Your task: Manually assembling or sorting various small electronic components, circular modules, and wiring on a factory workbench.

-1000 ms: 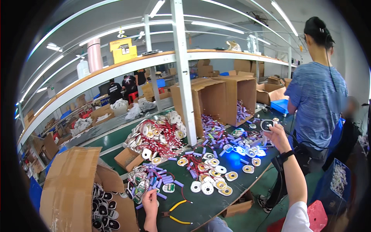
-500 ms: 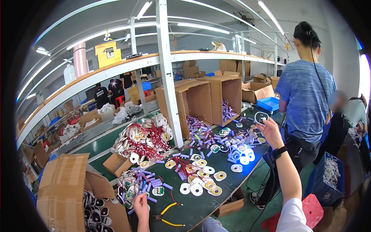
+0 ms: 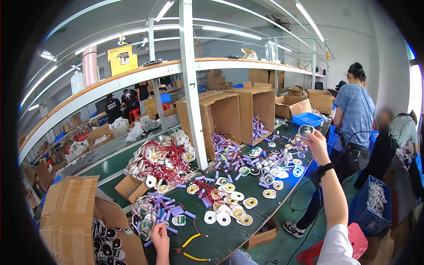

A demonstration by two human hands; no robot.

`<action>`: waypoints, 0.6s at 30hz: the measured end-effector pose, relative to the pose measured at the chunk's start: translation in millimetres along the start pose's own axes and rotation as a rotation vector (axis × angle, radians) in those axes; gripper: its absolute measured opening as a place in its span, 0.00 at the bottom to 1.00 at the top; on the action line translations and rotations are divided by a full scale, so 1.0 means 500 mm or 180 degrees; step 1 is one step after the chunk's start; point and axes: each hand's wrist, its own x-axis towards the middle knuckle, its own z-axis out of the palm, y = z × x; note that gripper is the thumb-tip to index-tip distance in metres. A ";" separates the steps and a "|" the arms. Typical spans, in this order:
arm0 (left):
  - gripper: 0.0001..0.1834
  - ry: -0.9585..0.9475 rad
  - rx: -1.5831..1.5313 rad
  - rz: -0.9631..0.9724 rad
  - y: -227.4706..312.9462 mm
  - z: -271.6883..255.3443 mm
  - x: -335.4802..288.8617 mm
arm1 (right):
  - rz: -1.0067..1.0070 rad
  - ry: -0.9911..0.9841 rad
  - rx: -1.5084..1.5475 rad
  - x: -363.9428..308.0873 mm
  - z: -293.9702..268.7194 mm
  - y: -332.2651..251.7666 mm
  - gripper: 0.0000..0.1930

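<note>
My right hand [image 3: 318, 146] is raised over the table's right edge, pinching a small rounded plastic housing [image 3: 305, 131] with a pale rim and a darker middle. At the near left, my left hand [image 3: 160, 236] has its fingers drawn together beside a pile of purple cylindrical cells [image 3: 175, 211] with wires and small circuit boards. Whatever those fingers hold, if anything, is hidden. Yellow-handled pliers [image 3: 191, 240] lie just right of that hand. White ring-shaped parts with wires [image 3: 224, 217] are heaped further up the table.
Tall cardboard boxes [image 3: 221, 117] lie on their sides at the back, spilling purple cells. An open carton [image 3: 66, 221] of black-and-white housings stands near left. A metal post [image 3: 191, 88] rises from the table. A co-worker [image 3: 355, 110] stands at right, near a blue crate [image 3: 371, 212].
My right hand has turned the housing, so its face is angled differently. The co-worker at right has moved farther off. The bright blue glow on the parts has dimmed.
</note>
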 end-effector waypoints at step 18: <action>0.05 0.0000 -0.0038 -0.0197 0.036 0.003 0.000 | 0.1049 -0.1072 -0.0568 -0.115 0.337 0.404 0.14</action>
